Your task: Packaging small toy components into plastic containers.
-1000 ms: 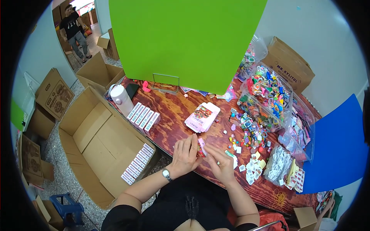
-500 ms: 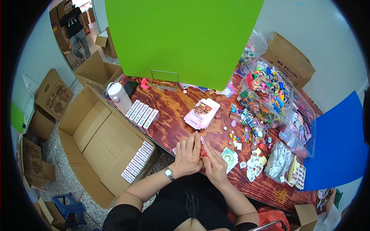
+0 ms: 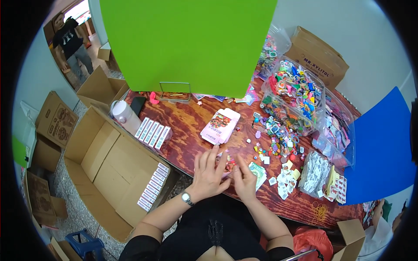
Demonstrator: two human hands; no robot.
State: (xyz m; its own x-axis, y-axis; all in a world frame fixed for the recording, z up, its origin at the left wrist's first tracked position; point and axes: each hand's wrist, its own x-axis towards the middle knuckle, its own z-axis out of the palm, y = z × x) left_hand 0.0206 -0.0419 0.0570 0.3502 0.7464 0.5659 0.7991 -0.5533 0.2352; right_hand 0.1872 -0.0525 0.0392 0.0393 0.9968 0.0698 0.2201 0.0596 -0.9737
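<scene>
Reddish-brown and wood-grained, the counter [image 3: 187, 119] stretched across the room, a bright green board [image 3: 187, 43] standing over its far edge and an open cardboard box [image 3: 106, 187] on its left. Above the near edge, the left hand [image 3: 209, 174] had its fingers extended and slightly parted; the right hand [image 3: 244, 182] had its fingers bent. A small pink carton [image 3: 230, 164] with red print lay between them, largely covered by the left hand, just left of the right hand's fingers. Whether either hand gripped it could not be told. Flat pink cartons [image 3: 220, 126] lay stacked just beyond, green paper slips [image 3: 258, 173] beside the right hand.
</scene>
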